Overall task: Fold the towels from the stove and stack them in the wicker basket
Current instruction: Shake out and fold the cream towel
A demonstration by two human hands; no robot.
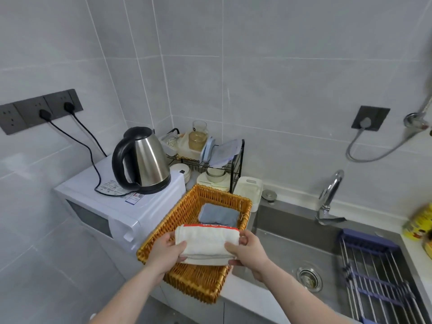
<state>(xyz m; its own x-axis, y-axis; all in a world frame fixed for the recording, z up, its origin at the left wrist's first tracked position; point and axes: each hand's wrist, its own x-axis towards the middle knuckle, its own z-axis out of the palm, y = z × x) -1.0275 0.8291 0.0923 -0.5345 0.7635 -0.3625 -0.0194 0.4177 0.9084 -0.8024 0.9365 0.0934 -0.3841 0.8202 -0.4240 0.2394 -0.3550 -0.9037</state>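
We hold the folded white towel (pixel 207 244) over the wicker basket (pixel 163 224), left hand (pixel 167 252) and right hand (pixel 247 250) gripping its ends; next, lower it beside the grey towel (pixel 218 216).

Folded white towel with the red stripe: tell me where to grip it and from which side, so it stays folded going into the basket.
Grip the white towel by its two short ends, coming in from left and right, as the left hand and right hand do now. It is a long, flat bundle over the wicker basket; pinching both ends should keep the layers together for lowering beside the grey towel.
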